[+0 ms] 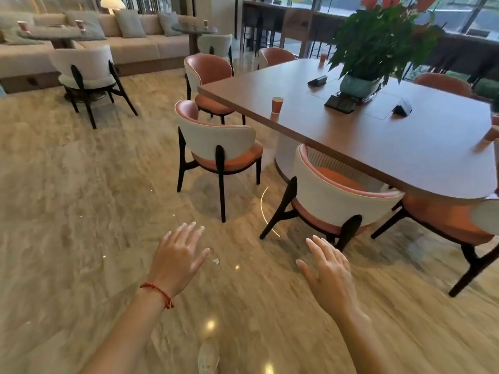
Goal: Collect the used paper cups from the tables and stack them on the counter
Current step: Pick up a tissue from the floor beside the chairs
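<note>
Both hands spread and empty, nearest paper cup upright on long table, well ahead, right hand closer than left hand.

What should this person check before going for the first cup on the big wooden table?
1. Both hands free: ok. The left hand and right hand are open and hold nothing.
2. Nearest cup located: ok. An orange paper cup stands upright near the edge of the wooden table.
3. Cup empty: cannot tell from this angle.
4. Clear path: not ok. A chair stands between the person and that edge.
5. Other cups spotted: ok. One sits by the potted plant, more on the small tables by the sofa.
6. Counter for stacking: cannot tell where it is.
</note>
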The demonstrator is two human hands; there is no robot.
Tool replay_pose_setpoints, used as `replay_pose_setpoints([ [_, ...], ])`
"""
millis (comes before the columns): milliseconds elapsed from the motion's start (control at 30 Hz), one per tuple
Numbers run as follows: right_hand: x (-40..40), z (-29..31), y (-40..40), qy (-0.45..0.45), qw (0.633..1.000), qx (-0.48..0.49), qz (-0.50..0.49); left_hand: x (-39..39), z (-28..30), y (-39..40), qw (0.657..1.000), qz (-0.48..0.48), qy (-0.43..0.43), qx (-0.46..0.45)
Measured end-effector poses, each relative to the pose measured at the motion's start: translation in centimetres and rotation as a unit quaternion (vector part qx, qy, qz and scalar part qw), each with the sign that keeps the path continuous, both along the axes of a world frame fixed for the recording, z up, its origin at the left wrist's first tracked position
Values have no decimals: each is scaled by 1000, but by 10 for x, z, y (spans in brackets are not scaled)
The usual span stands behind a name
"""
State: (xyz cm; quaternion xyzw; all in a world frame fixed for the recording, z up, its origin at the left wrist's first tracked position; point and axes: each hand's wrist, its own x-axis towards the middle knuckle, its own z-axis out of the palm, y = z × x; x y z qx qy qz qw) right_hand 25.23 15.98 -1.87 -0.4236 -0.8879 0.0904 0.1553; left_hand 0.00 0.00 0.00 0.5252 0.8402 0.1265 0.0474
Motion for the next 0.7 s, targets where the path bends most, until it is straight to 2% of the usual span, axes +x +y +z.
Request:
replay_pose_setpoints([
  [100,-41,-10,29,13,1000,-2,2,-39,-15,31,1000,5,12,12],
  [333,-133,-28,93,-26,998,-48,8,-121,-33,102,999,16,-6,-46],
  [700,-211,-74,196,-48,996,-60,42,-188,-85,194,993,65,-45,-92],
])
